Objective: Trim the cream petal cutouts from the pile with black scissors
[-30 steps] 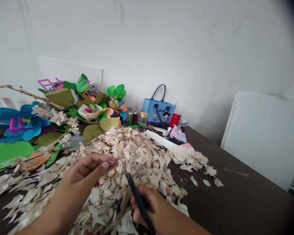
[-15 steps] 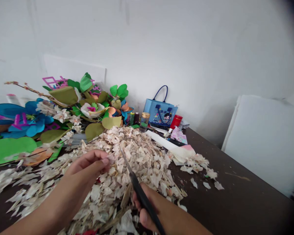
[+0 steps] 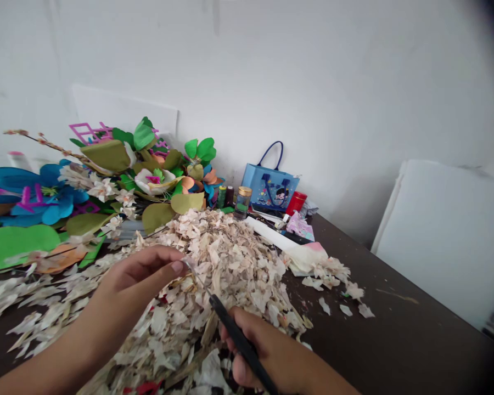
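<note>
Pale flakes (image 3: 230, 263) heaped high on a dark table (image 3: 395, 312), left hand (image 3: 138, 269) pinching a small scrap (image 3: 187, 264) at the tip of black-handled scissors (image 3: 226, 318) gripped in the right hand (image 3: 267, 345); finished paper flowers (image 3: 156, 184) lie behind.

Surface: dark brown counter (image 3: 395, 334), its bare top speckled with small bits.
Centre: large heap of pale flakes (image 3: 234, 263), spreading left toward the front edge.
Right: loose flakes (image 3: 337, 288) scattered on the bare top, beside a white roll (image 3: 267, 233).
Back: blue tote bag (image 3: 269, 184) upright, with a jar (image 3: 242, 202), thread spools (image 3: 221, 196), red tin (image 3: 296, 203) and pink packet (image 3: 299, 226) nearby.
Left: crowded craft flowers (image 3: 107, 186), green, blue and cream.
</note>
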`<state>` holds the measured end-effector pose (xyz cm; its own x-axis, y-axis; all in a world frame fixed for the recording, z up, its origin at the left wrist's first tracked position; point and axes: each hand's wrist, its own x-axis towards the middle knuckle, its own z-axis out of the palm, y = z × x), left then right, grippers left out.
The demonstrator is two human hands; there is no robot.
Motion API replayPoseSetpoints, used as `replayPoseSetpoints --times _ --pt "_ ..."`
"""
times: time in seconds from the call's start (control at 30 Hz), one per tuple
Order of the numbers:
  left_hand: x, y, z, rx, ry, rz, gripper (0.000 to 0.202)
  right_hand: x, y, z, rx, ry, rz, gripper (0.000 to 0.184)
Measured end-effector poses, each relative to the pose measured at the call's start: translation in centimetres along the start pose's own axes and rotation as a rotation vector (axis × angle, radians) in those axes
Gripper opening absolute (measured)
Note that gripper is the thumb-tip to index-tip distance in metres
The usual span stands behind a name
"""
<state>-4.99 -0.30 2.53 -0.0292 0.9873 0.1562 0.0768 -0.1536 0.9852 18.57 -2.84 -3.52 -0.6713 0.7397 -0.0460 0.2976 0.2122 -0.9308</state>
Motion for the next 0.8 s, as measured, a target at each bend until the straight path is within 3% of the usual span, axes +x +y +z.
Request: replayPoseSetpoints --times 0.23,0.4,0.7,0.8 --pt "-0.2 0.2 0.9 -0.074 0.003 -0.111 0.021 0.0 0.1 0.3 -0.030 0.032 -0.005 0.028" --pt "-0.8 0.3 1.7 -0.342 -0.023 -0.237 0.028 -0.2 -0.4 0.7 -0.065 0.101 -0.021 0.035" --pt "-1.2 0.2 3.1 -0.535 -0.033 -0.304 0.028 -0.2 -0.2 1.7 0.070 0.170 0.096 0.049" --pt "-1.3 -0.1 3.2 -0.535 -0.047 -0.304 0.026 -0.1 -0.4 1.7 0.091 0.176 0.102 0.046"
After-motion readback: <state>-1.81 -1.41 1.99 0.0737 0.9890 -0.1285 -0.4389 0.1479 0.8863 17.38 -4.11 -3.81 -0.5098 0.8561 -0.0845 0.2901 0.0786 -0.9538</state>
